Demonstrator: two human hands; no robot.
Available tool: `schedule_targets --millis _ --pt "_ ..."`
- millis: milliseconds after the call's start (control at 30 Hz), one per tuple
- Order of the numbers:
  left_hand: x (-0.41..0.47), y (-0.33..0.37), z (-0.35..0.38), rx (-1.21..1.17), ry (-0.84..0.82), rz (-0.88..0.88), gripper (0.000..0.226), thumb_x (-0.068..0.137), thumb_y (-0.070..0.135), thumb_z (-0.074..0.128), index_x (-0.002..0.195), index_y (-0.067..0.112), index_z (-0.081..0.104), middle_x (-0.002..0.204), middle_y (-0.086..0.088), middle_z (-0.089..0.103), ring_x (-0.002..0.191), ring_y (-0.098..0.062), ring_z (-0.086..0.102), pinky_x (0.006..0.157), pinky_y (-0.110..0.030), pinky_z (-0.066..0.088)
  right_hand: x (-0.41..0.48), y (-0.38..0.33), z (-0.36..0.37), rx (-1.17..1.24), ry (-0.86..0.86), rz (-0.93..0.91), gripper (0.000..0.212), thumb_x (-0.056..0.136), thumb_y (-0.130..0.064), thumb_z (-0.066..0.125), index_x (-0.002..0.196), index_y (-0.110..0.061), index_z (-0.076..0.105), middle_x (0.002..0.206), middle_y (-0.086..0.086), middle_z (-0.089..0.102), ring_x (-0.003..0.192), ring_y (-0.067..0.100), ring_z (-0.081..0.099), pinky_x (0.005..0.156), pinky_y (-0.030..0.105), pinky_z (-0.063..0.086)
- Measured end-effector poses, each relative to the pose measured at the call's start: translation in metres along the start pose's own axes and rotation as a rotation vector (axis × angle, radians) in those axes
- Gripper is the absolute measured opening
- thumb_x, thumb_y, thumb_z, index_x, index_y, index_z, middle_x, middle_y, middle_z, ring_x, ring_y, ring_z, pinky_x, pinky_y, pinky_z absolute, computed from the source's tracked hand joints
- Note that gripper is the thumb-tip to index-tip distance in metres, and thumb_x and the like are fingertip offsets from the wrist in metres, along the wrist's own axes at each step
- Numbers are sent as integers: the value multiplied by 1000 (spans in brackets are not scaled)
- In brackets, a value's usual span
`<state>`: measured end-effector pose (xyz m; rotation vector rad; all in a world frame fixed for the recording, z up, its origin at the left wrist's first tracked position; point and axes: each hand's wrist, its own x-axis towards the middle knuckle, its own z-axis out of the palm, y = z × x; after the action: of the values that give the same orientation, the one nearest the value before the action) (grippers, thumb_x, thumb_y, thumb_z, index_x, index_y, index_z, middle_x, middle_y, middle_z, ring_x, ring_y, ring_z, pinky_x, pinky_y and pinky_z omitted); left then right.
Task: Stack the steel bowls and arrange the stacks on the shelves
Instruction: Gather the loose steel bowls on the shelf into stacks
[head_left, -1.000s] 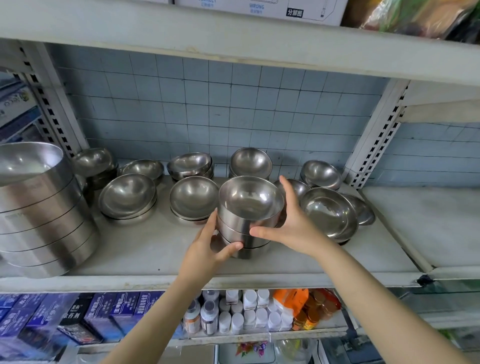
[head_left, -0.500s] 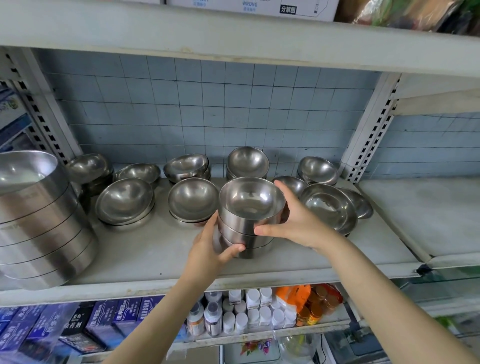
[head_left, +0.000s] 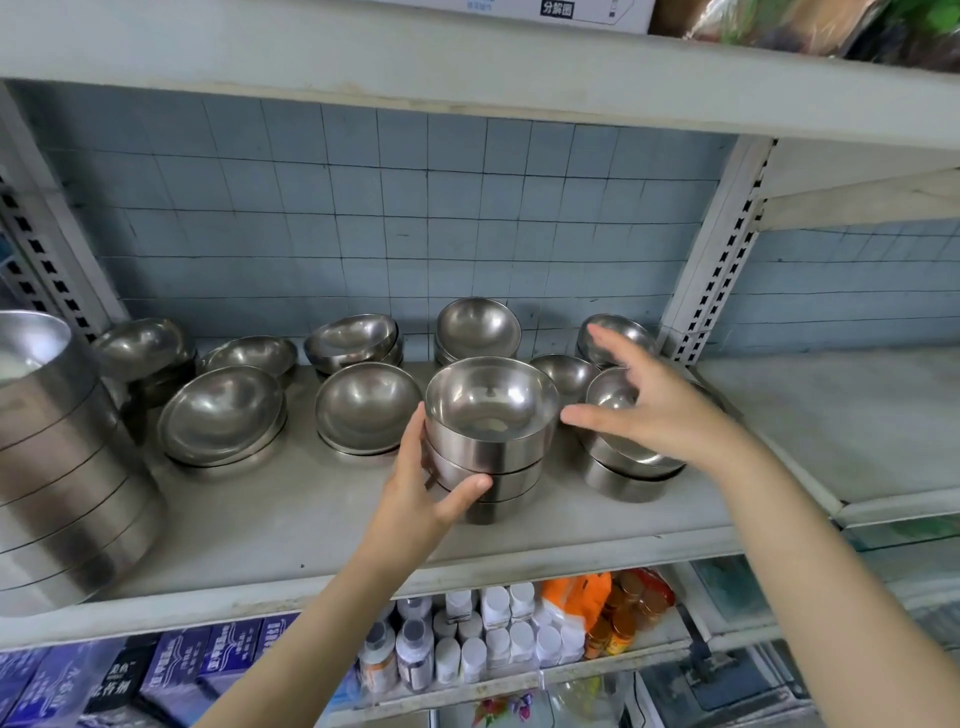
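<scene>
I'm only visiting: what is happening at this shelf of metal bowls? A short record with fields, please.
Place: shelf, blue tiled wall behind
Left hand: grips the stack of steel bowls from its left
Right hand: fingers spread, holds nothing, just right of the stack
Nearby: lower bowl pile at right; tall steel containers at far left

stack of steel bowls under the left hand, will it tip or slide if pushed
Probably slides: the stack of steel bowls has polished walls on a smooth shelf. Could tip, being tall over a narrower base; only the left hand grips it.
</scene>
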<state>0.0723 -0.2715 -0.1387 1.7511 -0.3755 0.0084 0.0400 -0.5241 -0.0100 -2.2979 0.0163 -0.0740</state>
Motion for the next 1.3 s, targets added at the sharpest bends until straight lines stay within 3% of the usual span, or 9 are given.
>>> schedule_targets --millis 167,267,433,500,667,833,1100,1200,1300 --pt "-5 -6 8 2 70 -11 99 71 55 73 152 49 15 152 15 37 138 -13 39 113 -49 37 7 46 -34 -435 -105 121 141 37 -89 73 151 -56 -4 168 -12 -3 154 18 0 123 49 16" --pt "-5 -3 11 -7 73 -15 97 74 50 74 151 51 14 153 14 37 139 -16 39 114 -49 36 10 62 -28 -397 -160 143 132 57 -64 85 154 -51 -3 167 -12 -2 153 20 9 122 43 20" --pt "-8 2 15 -12 81 -12 89 76 48 70 149 53 18 149 15 42 135 -16 44 113 -48 37 12 66 -28 -360 -73 50 116 57 -63 80 149 -54 11 160 -12 22 143 21 32 112 42 34" --pt "-9 4 16 -5 80 -15 87 75 51 68 146 56 19 148 17 43 133 -13 46 112 -43 39 13 63 -35 -327 -5 25 109 57 -64 78 147 -54 17 158 -8 29 143 25 31 112 47 34" --pt "-12 9 19 -9 84 -41 90 70 57 67 146 55 18 146 21 44 126 0 48 101 -17 41 21 26 -53 -3 53 -80 95 59 -62 81 141 -55 33 149 -15 39 136 12 41 108 35 34" --pt "-11 7 19 -26 79 -38 94 73 55 71 150 49 18 141 22 49 124 -11 55 98 -27 47 31 -33 -43 68 -93 -228 87 66 -61 81 139 -57 34 147 -18 41 132 3 43 106 30 37" --pt "-12 11 15 -46 71 -48 90 73 53 74 148 50 24 135 19 55 118 -10 59 95 -25 50 45 -73 8 -246 -219 -359 107 53 -74 77 145 -50 29 151 -20 39 142 14 33 115 41 34" --pt "-12 13 10 -62 43 -65 94 74 53 69 153 37 21 136 15 55 120 1 55 93 -19 49 43 -69 12 -352 -251 -325 110 55 -76 74 148 -52 22 157 -18 30 147 19 20 117 44 28" --pt "-10 18 1 -80 25 -56 93 75 61 65 153 35 21 134 21 57 124 0 54 100 -27 48 38 -68 19 -434 -240 -322 107 60 -80 71 150 -52 19 160 -17 25 148 22 15 118 48 26"
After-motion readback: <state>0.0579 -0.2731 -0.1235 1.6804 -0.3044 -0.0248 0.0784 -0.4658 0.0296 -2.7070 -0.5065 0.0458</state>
